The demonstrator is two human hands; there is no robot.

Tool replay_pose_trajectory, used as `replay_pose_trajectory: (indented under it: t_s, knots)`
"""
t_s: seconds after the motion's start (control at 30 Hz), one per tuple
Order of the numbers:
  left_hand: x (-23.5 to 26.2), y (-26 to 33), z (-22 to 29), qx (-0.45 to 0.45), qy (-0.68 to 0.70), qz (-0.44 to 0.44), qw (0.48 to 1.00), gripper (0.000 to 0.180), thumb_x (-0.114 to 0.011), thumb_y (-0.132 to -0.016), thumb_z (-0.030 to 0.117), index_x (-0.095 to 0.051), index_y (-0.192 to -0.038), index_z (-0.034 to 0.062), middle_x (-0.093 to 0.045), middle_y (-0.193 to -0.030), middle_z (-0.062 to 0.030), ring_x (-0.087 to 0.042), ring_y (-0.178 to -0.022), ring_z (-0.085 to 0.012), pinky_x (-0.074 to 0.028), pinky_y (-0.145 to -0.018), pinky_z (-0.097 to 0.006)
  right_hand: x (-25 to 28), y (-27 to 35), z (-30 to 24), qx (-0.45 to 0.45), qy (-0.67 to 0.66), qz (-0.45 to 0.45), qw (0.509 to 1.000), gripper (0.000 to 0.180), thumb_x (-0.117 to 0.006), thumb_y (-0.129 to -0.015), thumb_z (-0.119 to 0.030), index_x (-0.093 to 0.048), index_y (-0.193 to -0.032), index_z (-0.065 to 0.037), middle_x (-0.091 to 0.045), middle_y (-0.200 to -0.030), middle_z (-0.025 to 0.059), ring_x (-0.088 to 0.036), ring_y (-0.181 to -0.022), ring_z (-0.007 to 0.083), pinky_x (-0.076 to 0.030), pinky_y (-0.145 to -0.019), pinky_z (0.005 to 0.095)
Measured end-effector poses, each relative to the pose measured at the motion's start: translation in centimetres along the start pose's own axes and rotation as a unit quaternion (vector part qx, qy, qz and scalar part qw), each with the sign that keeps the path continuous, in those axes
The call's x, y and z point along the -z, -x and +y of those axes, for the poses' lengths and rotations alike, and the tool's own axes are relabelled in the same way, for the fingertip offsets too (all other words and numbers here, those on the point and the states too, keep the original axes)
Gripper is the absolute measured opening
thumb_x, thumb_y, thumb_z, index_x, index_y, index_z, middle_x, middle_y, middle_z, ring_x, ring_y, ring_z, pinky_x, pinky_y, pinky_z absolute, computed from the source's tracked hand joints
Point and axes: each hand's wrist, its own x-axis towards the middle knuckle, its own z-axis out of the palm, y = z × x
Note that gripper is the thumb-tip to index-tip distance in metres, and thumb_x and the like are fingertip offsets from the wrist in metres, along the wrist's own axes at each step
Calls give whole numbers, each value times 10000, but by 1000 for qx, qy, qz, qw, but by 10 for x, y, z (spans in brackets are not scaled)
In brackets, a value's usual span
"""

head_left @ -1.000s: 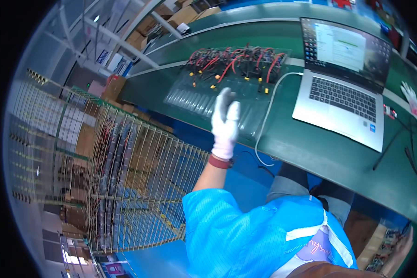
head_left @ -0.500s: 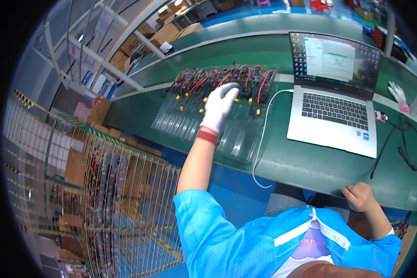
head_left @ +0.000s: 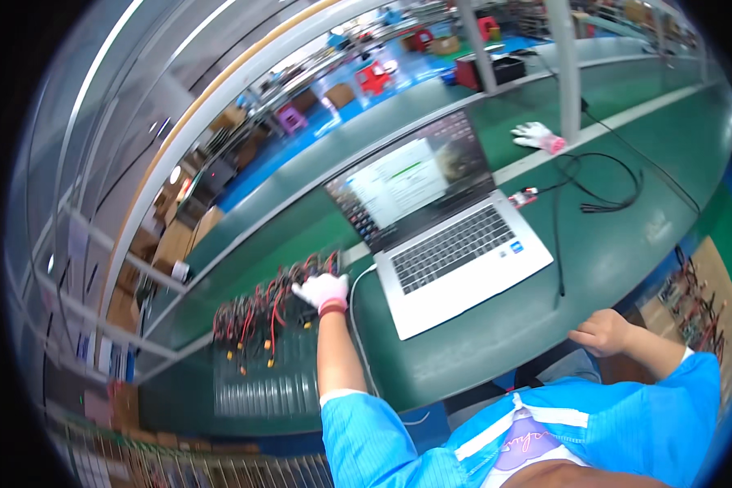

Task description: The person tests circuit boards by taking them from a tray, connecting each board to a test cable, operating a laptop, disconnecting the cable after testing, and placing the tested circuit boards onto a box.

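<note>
Left hand (head_left: 322, 290), white glove, is reaching into red/black wire bundle (head_left: 260, 313) on tray (head_left: 260, 386) at tabletop (head_left: 464, 342) edge, left of laptop (head_left: 447, 236); fingers' state: cannot tell. Right hand (head_left: 600, 332), bare, is resting on tabletop edge w/ fingers curled loosely, holding nothing.

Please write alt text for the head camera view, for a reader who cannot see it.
A person in a blue smock reaches a white-gloved left hand onto a tray of red and black wires on a green bench. The bare right hand rests at the bench edge, beside an open laptop. A spare glove and a black cable lie beyond.
</note>
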Motion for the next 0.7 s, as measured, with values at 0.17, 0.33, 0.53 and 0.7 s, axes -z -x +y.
replay_pose_trajectory:
  t_s: [0.17,0.33,0.53,0.7]
  knots:
    - [-10,-36,-2,115,137,-42,983,501,-426,-900,462,-706,-1106,100,-618,-1251,-154,-557,-1187,-337,-194,-1122,-510,0,11,0,-29,1,-2,1000,333,-670,-641,-143,-633,-967,-88,-566,-669,30,-577,-544,230,-464,-494,352]
    - [1,-61,-55,118,546,-19,829,401,-547,-888,430,-710,-944,67,-693,-803,-76,-639,-762,-192,-445,-775,-336,-4,8,2,-7,-9,-4,1000,311,-664,-668,-140,-631,-973,-88,-559,-662,26,-582,-546,223,-465,-491,347]
    - [85,-1,-62,-33,882,-22,469,265,-570,-958,300,-641,-929,46,-615,-811,-5,-559,-727,-143,-437,-686,-321,6,-29,10,6,-33,32,999,283,-664,-693,-128,-640,-974,-108,-551,-653,29,-566,-528,211,-454,-477,343]
    - [136,67,-78,-81,937,-169,294,274,-517,-986,319,-607,-1060,71,-619,-952,-45,-577,-912,-197,-434,-911,-448,9,-115,7,4,-210,177,962,255,-657,-724,-40,-674,-971,-105,-590,-663,59,-590,-571,265,-465,-500,375]
